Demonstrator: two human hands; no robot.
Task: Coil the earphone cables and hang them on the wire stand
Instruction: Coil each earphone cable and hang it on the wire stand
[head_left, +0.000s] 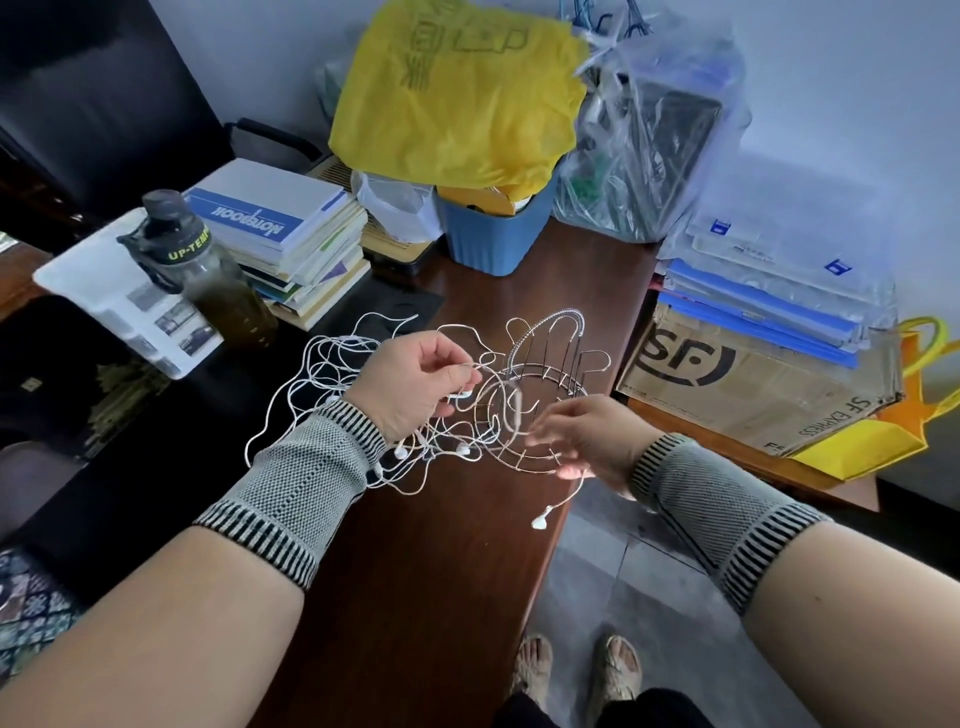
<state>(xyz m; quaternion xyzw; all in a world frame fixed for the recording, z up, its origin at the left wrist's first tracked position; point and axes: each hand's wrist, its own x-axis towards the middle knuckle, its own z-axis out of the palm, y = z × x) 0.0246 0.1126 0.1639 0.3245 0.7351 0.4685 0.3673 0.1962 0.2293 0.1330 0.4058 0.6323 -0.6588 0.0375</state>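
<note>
Dark brown wooden desk (467, 545), long, its right edge dropping to a grey floor. Back end crowded: yellow plastic bag (457, 98) over a blue ribbed bin (493, 234), stack of notebooks and books (291, 234), dark drinking bottle (208, 260), and a brown SF carton (748, 384) on the lower surface to my right.

Round chrome wire stand (540, 395) sits near the desk's right edge, upright prongs and an arched handle rising from a ring base. Nothing is hung on it yet.

White earphone cables (332, 384): a loose tangle, spread left of the stand and partly lifted off the desk; several earbuds lie against the stand's near side, and one earbud (540, 520) dangles past the desk edge.

My left hand (410, 384): thumb and forefinger pinching a strand above the tangle, other fingers curled under. My right hand (576, 436): blurred, fingers loosely bent at the stand's near rim with a cable running beneath them; cannot tell if they actually grip it.

Judgement: still at untangling, no coil formed. To do it well, follow one cable from its earbud, draw it slowly free so loops do not cinch into knots, keep it clear of the prongs, then wind even loops round my fingers before hanging
</note>
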